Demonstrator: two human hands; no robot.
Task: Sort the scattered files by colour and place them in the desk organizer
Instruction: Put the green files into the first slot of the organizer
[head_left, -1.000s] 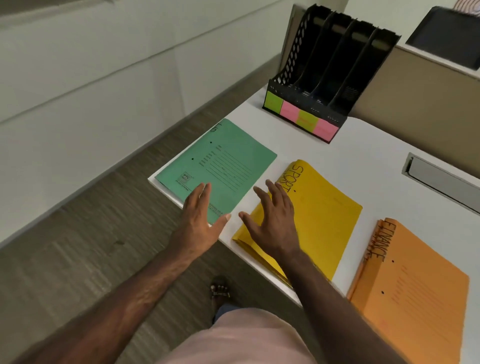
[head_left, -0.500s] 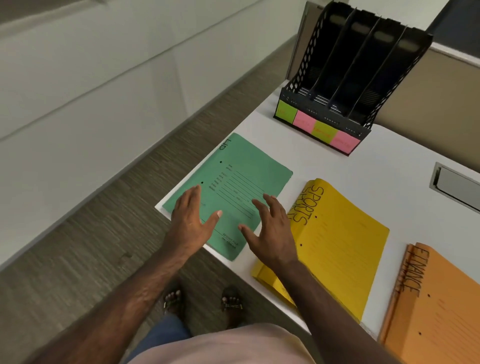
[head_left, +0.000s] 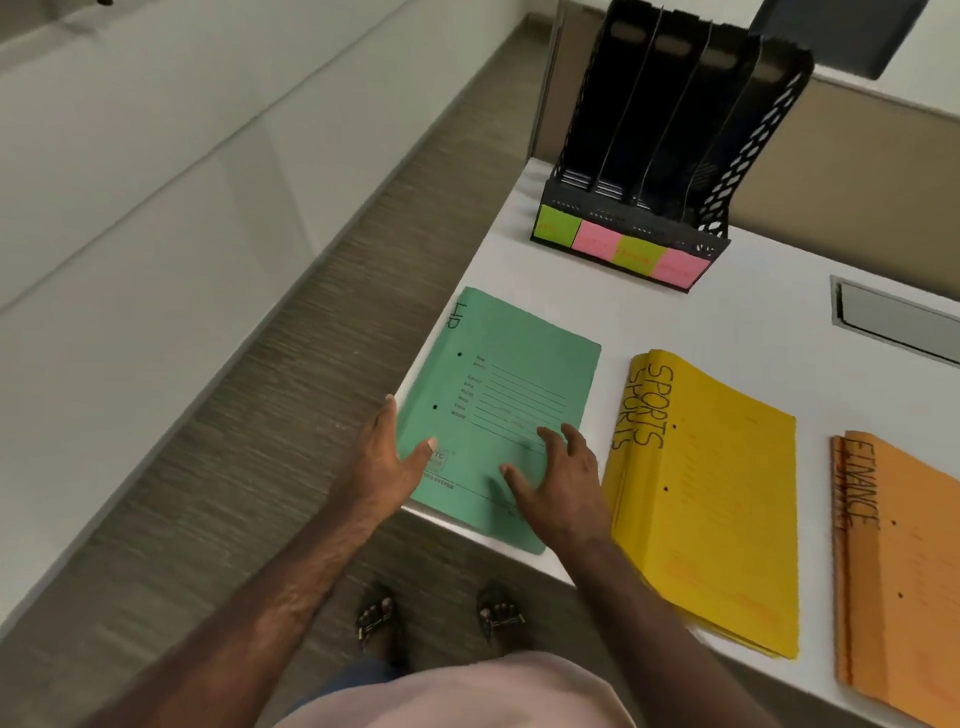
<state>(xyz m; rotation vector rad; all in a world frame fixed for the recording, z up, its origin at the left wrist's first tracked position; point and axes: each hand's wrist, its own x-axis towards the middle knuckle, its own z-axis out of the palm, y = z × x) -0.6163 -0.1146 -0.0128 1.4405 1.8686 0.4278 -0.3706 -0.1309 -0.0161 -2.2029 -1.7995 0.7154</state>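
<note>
Head view: white desk (head_left: 727, 312); black desk organizer (head_left: 748, 156) at its far-left corner; yellow files (head_left: 727, 493) and orange files (head_left: 909, 571) lie front-right of the organizer, off the path. Green file (head_left: 509, 374) lies just before the organizer, long axis pointing toward it. Left hand (head_left: 384, 462), fingers straight, flanks its left edge, thumb on the cover; right hand (head_left: 561, 483) rests spread flat on its near end.

- Bare white desk (head_left: 649, 317) lies between the green file (head_left: 498, 395) and the desk organizer (head_left: 670, 156); nothing stands in that lane
- The organizer's four slots gape upward and forward; thin dividers part them; a low front lip carrying sticky notes (head_left: 621, 249) bars the base
- Yellow files (head_left: 727, 509) lie just right of the green file; only a narrow strip of desk between
- Left of the green file, the desk edge and open floor (head_left: 260, 441)
- A beige partition (head_left: 857, 171) closes the back
</note>
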